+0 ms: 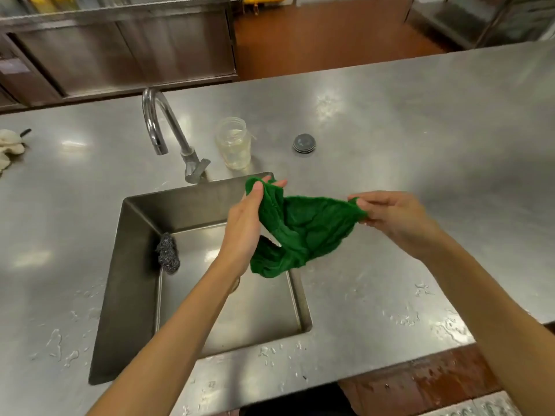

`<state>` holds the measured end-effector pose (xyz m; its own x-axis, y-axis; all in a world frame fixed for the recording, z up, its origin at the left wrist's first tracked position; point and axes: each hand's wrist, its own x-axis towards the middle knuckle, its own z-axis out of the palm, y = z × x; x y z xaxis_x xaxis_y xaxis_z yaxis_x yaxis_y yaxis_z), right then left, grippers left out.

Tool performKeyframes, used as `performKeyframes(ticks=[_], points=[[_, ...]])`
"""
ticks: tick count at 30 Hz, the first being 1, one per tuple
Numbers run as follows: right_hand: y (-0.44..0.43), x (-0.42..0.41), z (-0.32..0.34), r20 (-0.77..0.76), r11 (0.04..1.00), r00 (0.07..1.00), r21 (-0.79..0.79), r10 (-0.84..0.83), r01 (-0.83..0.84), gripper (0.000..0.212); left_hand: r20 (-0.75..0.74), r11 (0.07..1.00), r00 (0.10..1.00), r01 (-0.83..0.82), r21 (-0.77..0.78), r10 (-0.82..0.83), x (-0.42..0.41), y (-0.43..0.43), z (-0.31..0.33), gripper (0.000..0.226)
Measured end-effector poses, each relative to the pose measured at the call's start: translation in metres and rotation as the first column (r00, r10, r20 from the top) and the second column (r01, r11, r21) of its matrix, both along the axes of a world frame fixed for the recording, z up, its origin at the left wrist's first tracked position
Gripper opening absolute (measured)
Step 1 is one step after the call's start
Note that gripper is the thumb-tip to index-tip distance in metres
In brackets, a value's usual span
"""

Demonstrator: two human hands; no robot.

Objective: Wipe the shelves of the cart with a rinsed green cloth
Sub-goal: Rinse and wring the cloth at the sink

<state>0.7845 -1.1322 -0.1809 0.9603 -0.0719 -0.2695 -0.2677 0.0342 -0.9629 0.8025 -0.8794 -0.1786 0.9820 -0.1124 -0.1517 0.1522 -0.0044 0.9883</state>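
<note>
Green cloth (303, 232), one piece, hangs stretched between two hands over the right rim of one steel sink (135, 265). Left hand (244, 226) grips a corner, thumb curled over it; right hand (393, 219) pinches the opposite corner. One steel scourer (167, 253) lies in the basin. On one steel counter (420, 130) stand one tap (159, 121), one clear jar (233, 144) and one grey lid (304, 143).

Bright overhead light; white glare patches on steel table (390, 121); soft shadows in sink (135, 280); slight blur; wide-angle bending at edges.
</note>
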Motion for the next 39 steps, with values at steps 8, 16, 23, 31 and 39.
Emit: performKeyframes(ticks=[8, 16, 23, 31, 39], points=[[-0.075, -0.022, 0.023, 0.169, 0.957, 0.98, -0.253, -0.104, 0.145, 0.019, -0.039, 0.996, 0.999, -0.028, 0.082, 0.031, 0.022, -0.035, -0.001, 0.041], [-0.142, -0.02, 0.049, 0.291, 0.845, 0.913, -0.373, -0.286, 0.383, 0.022, 0.002, 0.988, 1.0, -0.02, 0.15, 0.02, 0.043, -0.054, 0.003, 0.043], [-0.145, -0.029, 0.089, 0.353, 0.795, 0.931, -0.539, -0.089, 0.28, 0.021, 0.0, 0.951, 0.997, 0.076, 0.301, -0.08, 0.07, -0.095, 0.022, 0.051], [-0.112, -0.085, 0.089, 0.167, 0.869, 0.98, -0.495, 0.108, -0.012, 0.029, -0.034, 0.998, 0.999, -0.038, 0.047, 0.039, 0.108, -0.133, 0.03, 0.032], [-0.099, -0.088, 0.007, -0.018, 0.773, 0.99, -0.622, 0.142, -0.122, 0.012, -0.148, 0.469, 0.962, 0.243, 0.849, -0.23, 0.08, -0.124, -0.069, 0.067]])
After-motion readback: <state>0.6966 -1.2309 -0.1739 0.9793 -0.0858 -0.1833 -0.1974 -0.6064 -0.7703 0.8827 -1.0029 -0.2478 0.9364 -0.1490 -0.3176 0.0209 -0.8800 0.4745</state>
